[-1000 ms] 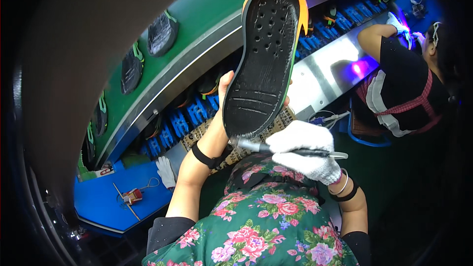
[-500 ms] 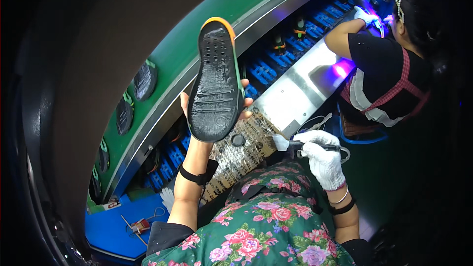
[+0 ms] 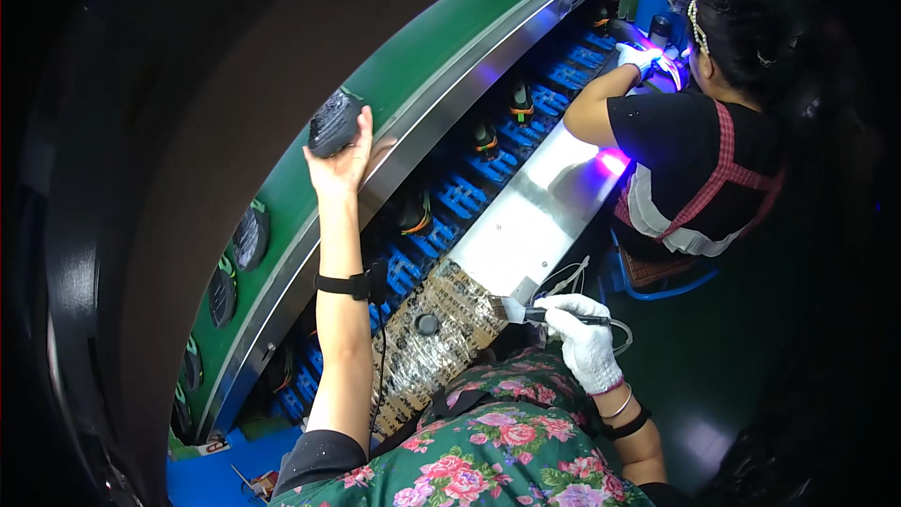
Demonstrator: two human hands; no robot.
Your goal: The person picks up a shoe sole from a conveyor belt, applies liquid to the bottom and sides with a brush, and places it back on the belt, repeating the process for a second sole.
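While the left hand [image 3: 342,167] clasps a black sole [image 3: 334,122] at the green belt [image 3: 441,66], right hand [image 3: 584,333] closed round a brush [image 3: 537,314], set-down seems current; next calls for level release.

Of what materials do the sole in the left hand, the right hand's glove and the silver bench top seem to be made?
Sole: perhaps rubber or foam, black, with glossy streaks; too small to be sure.
White glove: likely knitted fabric, matte, softly creased.
Bench top: probably bare metal, smooth, brightly reflecting light.
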